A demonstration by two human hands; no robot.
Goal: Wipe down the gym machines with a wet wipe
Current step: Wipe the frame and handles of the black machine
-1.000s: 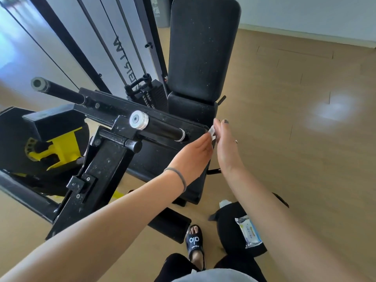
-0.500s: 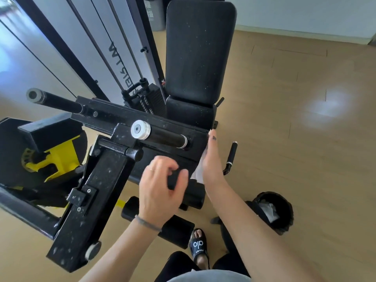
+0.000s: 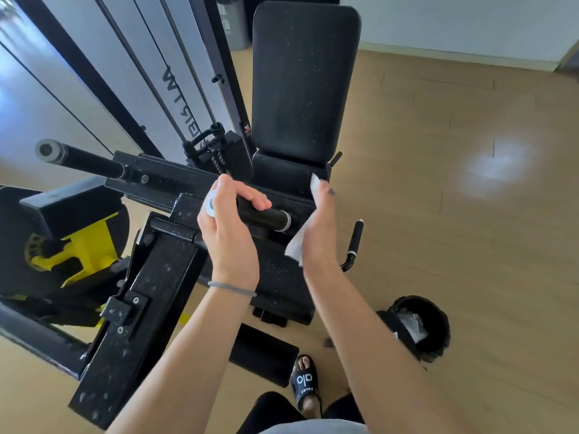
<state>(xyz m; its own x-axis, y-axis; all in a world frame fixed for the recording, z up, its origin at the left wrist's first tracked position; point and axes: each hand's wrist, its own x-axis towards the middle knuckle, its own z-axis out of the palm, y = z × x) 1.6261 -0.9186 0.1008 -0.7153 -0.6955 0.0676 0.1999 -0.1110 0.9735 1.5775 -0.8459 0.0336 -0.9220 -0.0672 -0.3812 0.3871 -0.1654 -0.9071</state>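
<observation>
Left hand (image 3: 230, 233) grips the black cylindrical machine handle (image 3: 266, 216) — right hand (image 3: 319, 228), fingers straight, presses white wet wipe (image 3: 297, 245) against the machine's right side.

This is a gym. A big black machine (image 3: 150, 296) stands on a wood floor (image 3: 470, 245). It has a tall padded back (image 3: 305, 79), a seat, thin cables (image 3: 175, 89) running up, bars (image 3: 81, 161) to grab, and a yellow part (image 3: 84, 249) on its side.

Open floor (image 3: 438, 214) right of machine; side handle (image 3: 355, 238) (and bin (image 3: 438, 346)) near.
</observation>
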